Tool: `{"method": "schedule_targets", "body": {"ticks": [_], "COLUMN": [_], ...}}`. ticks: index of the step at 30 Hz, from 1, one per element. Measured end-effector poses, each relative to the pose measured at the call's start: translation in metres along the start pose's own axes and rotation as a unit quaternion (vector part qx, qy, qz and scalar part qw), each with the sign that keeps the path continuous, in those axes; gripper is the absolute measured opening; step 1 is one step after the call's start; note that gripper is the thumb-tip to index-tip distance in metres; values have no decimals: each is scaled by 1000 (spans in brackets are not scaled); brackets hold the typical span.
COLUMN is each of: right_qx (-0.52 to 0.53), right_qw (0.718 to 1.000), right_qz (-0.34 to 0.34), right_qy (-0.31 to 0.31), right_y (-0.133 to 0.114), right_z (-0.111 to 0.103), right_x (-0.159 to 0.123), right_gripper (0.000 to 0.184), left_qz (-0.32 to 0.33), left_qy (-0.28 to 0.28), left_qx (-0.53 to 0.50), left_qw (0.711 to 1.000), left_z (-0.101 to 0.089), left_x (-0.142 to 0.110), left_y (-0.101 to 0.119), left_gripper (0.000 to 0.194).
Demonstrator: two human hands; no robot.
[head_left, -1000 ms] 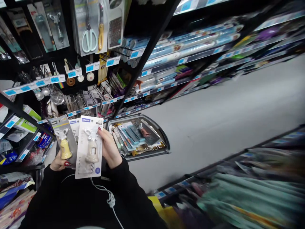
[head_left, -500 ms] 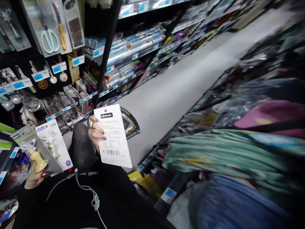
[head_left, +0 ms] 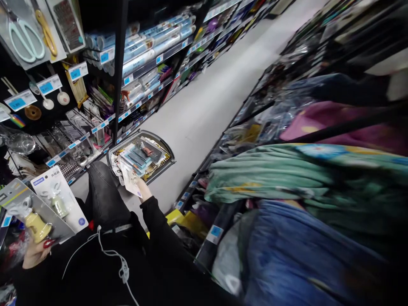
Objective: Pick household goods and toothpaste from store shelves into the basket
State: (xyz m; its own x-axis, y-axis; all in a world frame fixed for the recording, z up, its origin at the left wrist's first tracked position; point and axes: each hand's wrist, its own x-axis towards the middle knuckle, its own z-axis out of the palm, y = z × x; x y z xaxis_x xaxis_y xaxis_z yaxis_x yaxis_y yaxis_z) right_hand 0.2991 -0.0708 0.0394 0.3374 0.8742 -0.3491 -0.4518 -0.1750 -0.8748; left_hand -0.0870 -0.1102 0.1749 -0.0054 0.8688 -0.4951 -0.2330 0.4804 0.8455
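Note:
My left hand, at the lower left, is closed on two carded packs. In front is a grey card with a yellow opener that has pale wing-like handles. Behind it is a white card with a pale green bottle opener. My right hand reaches down to the shopping basket and grips a white carded pack over its near edge; the fingers are partly hidden. The dark-rimmed shopping basket stands on the floor and holds several flat packs, one with a reddish-brown item.
Shelving on the left carries scissors, hanging spoons and blue-white rolls. A grey aisle floor runs away to the upper right. Green fabric and blue fabric bulge from the right-hand rack. A white cord hangs over my black top.
My right hand has lowered the white card from upright before me to the basket, tilting it. The basket's contents now show. My left hand still holds both packs; the view has shifted.

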Motion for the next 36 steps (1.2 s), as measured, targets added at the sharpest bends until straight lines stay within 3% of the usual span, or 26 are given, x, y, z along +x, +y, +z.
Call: {"method": "schedule_targets", "body": {"ticks": [3,6,11,15,19,22,27,30,33,34,36], "right_qx": [-113,-248,-493,-626,-708,-740,-810,-807,-795,-778,-693], "right_qw": [993,968,867,778,702,665,581,585,601,621,713], "right_qz": [18,18,21,34,-9,-60,-80,-78,-86,-92,-103], "right_qy": [4,29,61,51,75,88,-4,-5,16,20,7], "right_y": [8,-8,-61,-80,-75,-58,-7,6,-2,-6,-14], "right_z": [-16,-36,-68,-68,-50,-30,-6,-9,-12,-9,5], "right_x": [7,32,113,154,157,144,111,104,100,96,82], "right_gripper": [31,34,26,30,37,43,50,50,48,48,44], "left_qz": [-10,-14,-13,-1,2,-7,-9,-12,-16,-16,-18], "left_qy": [16,7,-1,17,30,23,28,33,25,25,22], "left_qx": [9,10,1,-27,-43,-47,-44,-43,-35,-31,-27], "left_qw": [1000,1000,1000,1000,999,999,999,998,999,999,999], "left_z": [14,22,30,43,56,59,57,56,58,59,65], "left_x": [0,4,13,15,12,12,18,24,27,28,30], "left_y": [6,9,10,12,16,20,23,23,21,20,18], "left_gripper": [66,72,79,75,69,66,69,68,68,68,68]}}
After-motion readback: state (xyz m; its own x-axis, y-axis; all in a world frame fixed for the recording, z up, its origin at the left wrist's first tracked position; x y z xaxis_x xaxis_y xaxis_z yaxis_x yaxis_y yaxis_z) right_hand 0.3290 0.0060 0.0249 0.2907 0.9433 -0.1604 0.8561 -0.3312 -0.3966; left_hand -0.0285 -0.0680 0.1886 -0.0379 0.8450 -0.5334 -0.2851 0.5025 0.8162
